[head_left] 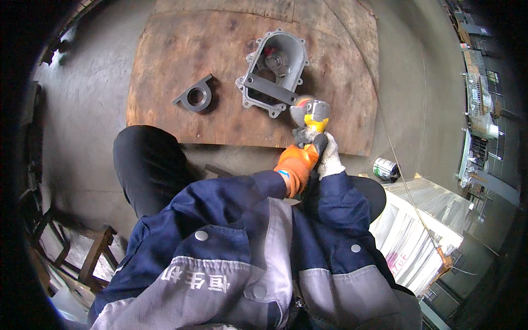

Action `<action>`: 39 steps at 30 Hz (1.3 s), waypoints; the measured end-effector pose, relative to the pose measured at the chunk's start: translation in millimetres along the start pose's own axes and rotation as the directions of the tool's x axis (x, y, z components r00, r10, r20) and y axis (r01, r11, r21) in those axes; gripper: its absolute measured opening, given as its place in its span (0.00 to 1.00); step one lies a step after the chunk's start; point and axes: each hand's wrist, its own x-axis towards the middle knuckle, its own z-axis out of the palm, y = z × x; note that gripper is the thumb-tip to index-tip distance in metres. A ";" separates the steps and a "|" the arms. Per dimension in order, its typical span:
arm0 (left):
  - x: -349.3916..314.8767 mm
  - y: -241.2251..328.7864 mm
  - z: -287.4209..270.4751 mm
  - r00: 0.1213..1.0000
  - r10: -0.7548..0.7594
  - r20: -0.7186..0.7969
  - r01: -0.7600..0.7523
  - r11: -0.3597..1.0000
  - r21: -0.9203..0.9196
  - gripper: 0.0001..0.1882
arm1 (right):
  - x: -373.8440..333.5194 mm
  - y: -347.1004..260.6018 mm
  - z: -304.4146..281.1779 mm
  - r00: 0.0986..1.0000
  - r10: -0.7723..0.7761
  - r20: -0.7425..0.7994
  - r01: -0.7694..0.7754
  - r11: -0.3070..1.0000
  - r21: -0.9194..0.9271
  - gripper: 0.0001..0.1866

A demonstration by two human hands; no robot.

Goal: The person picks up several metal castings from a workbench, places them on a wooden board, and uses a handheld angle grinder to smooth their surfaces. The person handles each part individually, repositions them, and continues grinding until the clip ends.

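Observation:
My left hand (297, 165), in an orange glove with dark fingertips, is closed around the near end of a yellow and grey angle grinder (315, 114). My right hand (330, 157), in a white knit glove, grips the same tool from the right; its fingers are partly hidden. The grinder's disc (297, 111) is by the right end of a flat dark grey metal bar (271, 89). That bar lies across the open top of a grey cast metal housing (302, 50). To the left, a dark bracket with a round hole (204, 101) rests on the wooden board (165, 60).
A thin cord (369, 71) crosses the board's right side toward a white wrapped box (404, 220) at my right. A can (386, 169) stands on the floor near my right knee. Wooden frames (98, 256) are behind at lower left, and loaded shelves (478, 88) at far right.

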 end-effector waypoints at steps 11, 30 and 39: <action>28.3 -33.2 -0.8 0.947 0.320 0.025 -0.316 0.917 0.243 0.44 | 13.9 2.8 -0.5 0.997 0.004 0.071 -0.005 1.000 0.024 0.22; 28.8 -16.4 -36.3 0.931 0.058 -0.361 -0.152 0.959 -0.238 0.40 | 63.3 7.2 81.3 0.957 0.140 0.254 -0.048 0.941 -0.334 0.14; 4.1 -11.8 -12.7 0.980 0.083 -0.181 -0.117 0.976 -0.185 0.40 | 26.6 7.2 30.0 0.987 0.041 0.157 -0.024 0.993 -0.114 0.12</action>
